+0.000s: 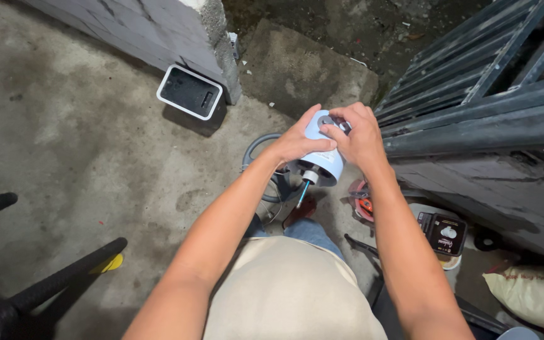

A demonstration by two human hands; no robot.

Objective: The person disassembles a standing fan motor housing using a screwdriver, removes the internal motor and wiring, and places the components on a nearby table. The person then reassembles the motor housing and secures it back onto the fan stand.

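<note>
A pale blue round fitting (323,158) with a dark underside and a thin blue wire hanging from it is held in front of me over the concrete floor. My left hand (297,140) wraps its left side, thumb on top. My right hand (357,133) grips its upper right, fingers on a small grey metal part at its top. Both forearms reach forward from my body.
A dark metal gate (486,94) stands at the right. A grey block wall (158,31) with a white-rimmed black box (189,92) at its foot is at the back. A grey hose (256,151), a small dark package (445,233), a sack (533,296) and black chair legs (64,274) lie around.
</note>
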